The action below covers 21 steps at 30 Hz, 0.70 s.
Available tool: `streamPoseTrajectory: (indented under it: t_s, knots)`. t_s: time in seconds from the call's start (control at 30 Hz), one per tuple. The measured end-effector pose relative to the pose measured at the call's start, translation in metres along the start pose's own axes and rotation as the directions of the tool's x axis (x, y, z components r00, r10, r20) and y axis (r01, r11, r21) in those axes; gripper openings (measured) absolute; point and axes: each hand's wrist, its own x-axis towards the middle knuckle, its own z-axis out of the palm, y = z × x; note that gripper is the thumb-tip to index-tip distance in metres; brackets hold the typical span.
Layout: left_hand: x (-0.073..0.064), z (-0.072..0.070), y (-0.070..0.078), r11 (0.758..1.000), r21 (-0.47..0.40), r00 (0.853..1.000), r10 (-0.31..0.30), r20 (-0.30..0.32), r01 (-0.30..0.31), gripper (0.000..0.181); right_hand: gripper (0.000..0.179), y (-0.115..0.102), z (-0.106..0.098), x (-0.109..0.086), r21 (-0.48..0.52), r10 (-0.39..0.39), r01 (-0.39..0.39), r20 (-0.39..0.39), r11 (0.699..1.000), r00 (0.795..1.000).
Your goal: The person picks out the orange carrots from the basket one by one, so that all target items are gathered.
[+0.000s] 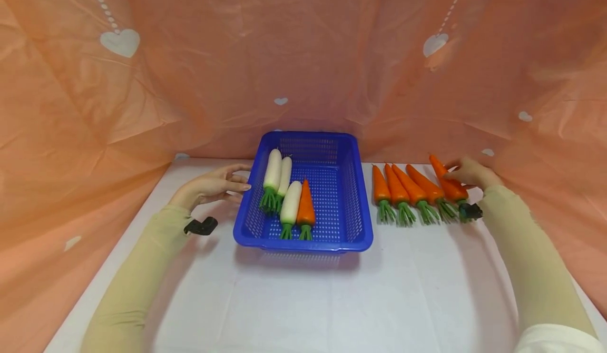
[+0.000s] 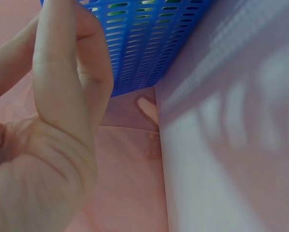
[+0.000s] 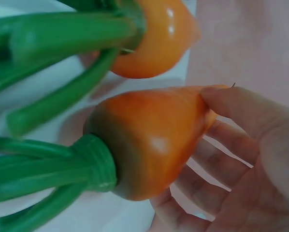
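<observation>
My right hand (image 1: 469, 173) holds the rightmost carrot (image 1: 443, 173) of a row on the table. In the right wrist view its thumb lies on the tapered end of that carrot (image 3: 154, 135), with the other fingers along the far side; the green stalks point away from the palm. At the left, my left hand (image 1: 213, 186) is beside a blue plastic basket (image 1: 303, 246), its loosely bent fingertips right at the left rim. Inside the basket lie three white radishes (image 1: 291, 203) and one carrot (image 1: 305, 205), leaves toward me.
Several more carrots (image 1: 409, 187) lie side by side right of the basket, stalks toward me. A white cloth (image 1: 303, 300) covers the table. Orange sheeting (image 1: 303, 52) with white hearts hangs behind and along both sides.
</observation>
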Motion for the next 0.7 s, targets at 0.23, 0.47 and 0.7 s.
streamPoseTrajectory:
  t_s: [0.23,0.47,0.7]
  knots:
    - [0.000,0.000,0.001,1.000,-0.001,1.000,-0.001,0.005,0.001,0.070,0.052,0.003,0.007,0.002,-0.022,0.048,-0.047,0.039,0.999,0.998]
    - [0.000,-0.002,0.001,1.000,0.023,1.000,-0.005,0.011,0.005,0.070,0.051,0.010,0.013,-0.001,0.033,0.032,-0.034,0.055,0.999,0.998]
    - [0.000,0.000,0.002,1.000,0.010,1.000,-0.017,0.003,0.017,0.069,0.056,0.020,0.009,-0.017,0.149,-0.024,0.014,0.062,0.989,0.998]
